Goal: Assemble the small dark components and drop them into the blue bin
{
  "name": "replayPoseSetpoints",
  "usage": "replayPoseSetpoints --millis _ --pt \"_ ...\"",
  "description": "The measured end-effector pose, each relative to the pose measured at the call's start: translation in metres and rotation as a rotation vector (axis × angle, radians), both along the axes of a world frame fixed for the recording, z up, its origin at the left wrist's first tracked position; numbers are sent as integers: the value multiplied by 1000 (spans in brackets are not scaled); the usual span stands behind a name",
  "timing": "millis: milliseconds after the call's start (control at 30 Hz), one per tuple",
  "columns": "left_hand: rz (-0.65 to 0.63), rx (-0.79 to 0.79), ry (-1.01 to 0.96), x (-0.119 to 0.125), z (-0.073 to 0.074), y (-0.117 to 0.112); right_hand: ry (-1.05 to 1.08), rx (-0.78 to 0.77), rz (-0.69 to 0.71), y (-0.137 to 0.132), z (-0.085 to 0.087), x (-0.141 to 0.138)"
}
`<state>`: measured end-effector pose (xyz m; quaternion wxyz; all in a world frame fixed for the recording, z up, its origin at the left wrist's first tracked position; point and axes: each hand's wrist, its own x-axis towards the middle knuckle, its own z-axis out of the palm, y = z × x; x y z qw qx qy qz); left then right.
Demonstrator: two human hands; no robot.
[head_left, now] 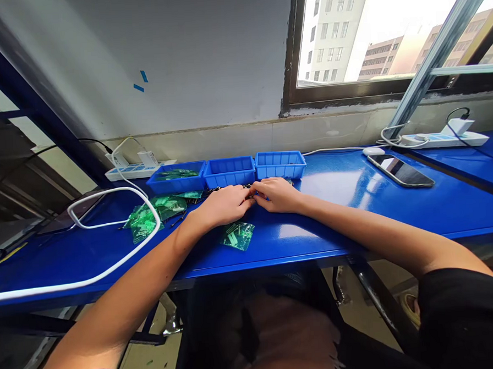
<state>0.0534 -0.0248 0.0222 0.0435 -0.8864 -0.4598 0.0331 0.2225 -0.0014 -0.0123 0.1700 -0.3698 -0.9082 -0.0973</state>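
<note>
My left hand (225, 205) and my right hand (277, 195) rest on the blue table (355, 201), fingertips meeting just in front of the middle blue tray (229, 171). Both hands have their fingers curled together around something small and dark that I cannot make out. A small green plastic bag (237, 235) lies near my left wrist. More green bags (157, 214) are heaped to the left. The left blue tray (177, 178) holds green bags; the right blue tray (280, 164) stands behind my right hand.
A white cable (106, 194) loops across the left of the table. A power strip (132, 169) sits at the back left, another power strip (442, 138) at the back right. A phone (400, 170) lies face up on the right. A window is above.
</note>
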Motion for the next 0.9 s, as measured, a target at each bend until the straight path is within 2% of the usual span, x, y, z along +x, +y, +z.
replayPoseSetpoints --millis 900 --pt "5 -6 -3 1 0 0 -5 -31 5 -1 2 0"
